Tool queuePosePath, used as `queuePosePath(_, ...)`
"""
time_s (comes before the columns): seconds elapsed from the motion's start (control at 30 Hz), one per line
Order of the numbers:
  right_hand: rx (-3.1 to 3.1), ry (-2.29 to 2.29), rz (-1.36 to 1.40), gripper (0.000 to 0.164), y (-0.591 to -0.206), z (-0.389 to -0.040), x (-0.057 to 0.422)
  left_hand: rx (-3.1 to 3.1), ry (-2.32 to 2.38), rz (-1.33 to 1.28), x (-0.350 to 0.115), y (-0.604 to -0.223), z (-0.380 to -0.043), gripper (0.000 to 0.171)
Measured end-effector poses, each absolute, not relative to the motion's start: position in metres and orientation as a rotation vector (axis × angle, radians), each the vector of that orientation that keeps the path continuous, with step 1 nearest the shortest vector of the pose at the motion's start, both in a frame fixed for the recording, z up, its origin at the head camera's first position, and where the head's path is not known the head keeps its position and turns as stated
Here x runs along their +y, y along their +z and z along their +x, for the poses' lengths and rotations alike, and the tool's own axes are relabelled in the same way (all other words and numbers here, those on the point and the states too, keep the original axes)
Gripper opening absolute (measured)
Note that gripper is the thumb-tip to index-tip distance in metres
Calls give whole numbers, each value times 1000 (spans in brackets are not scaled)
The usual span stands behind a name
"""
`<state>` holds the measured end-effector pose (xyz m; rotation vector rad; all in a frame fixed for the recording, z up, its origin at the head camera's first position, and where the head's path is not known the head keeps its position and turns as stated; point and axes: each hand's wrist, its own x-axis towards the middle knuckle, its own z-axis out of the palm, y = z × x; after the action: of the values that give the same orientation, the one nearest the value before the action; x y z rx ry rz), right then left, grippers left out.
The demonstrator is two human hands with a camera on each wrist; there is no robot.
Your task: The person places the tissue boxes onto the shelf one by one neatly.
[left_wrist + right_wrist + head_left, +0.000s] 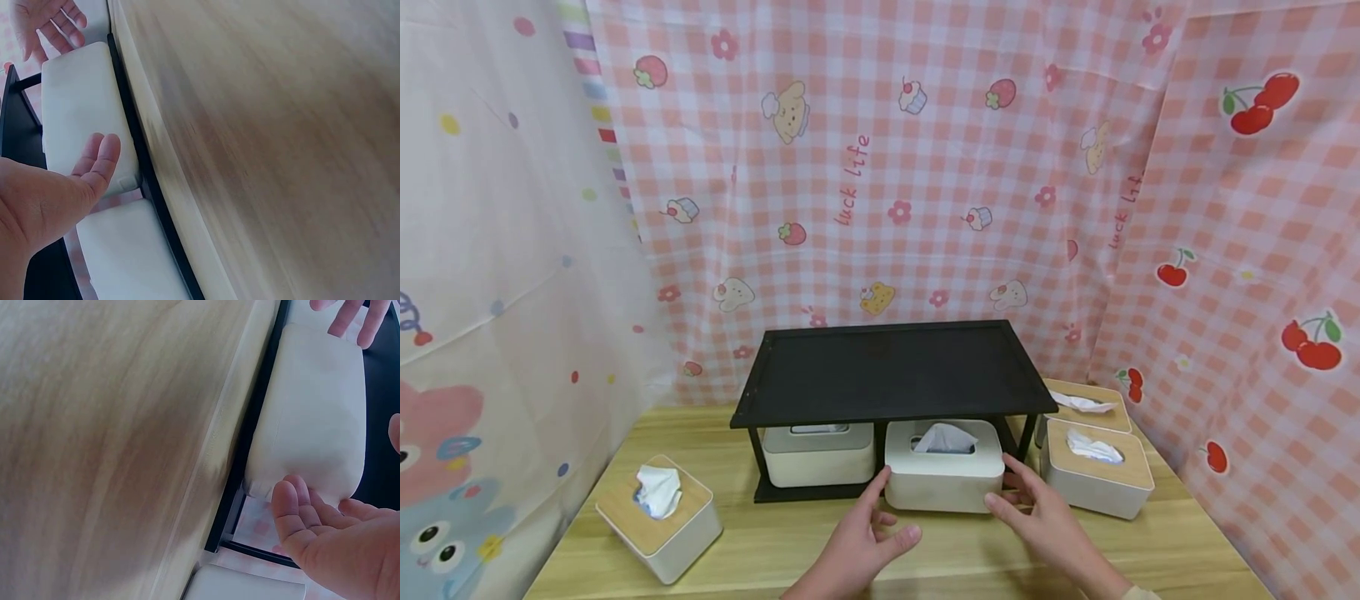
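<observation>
A white tissue box [945, 483] with a tissue sticking out of its slot sits at the front of the right bay of a low black shelf [887, 371]. At its left front corner is my left hand [867, 542], index fingertip right at the side and thumb held away. My right hand [1037, 512] is at the opposite side, its fingers loosely bent along the end and thumb near the front corner. The right wrist view shows those fingertips against the end of the box [312, 412]. A second white tissue box [820, 462] stands in the left bay.
A wood-topped tissue box [688, 533] stands askew on the wooden table [745, 554] at the left. Two more wood-topped boxes, a nearer one [1097, 479] and a farther one [1108, 396], stand right of the shelf. Patterned curtains [880, 183] hang behind and beside the table.
</observation>
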<state>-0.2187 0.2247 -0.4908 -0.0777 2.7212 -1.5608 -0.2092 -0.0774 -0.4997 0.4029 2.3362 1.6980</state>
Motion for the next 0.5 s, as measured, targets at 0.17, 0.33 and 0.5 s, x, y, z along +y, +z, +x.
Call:
queuePosePath(0.17, 2714, -1578, -84, 77, -491, -220, 224, 2355, 1702, 412, -76, -500, -211, 101)
queuePosePath(0.33, 2711, -1599, -110, 77, -491, -221, 223, 2362, 1697, 402, -75, -500, -214, 101)
queuePosePath(0.5, 2703, -1612, -112, 78, -491, -222, 222, 2365, 1676, 389, -75, -499, -216, 102)
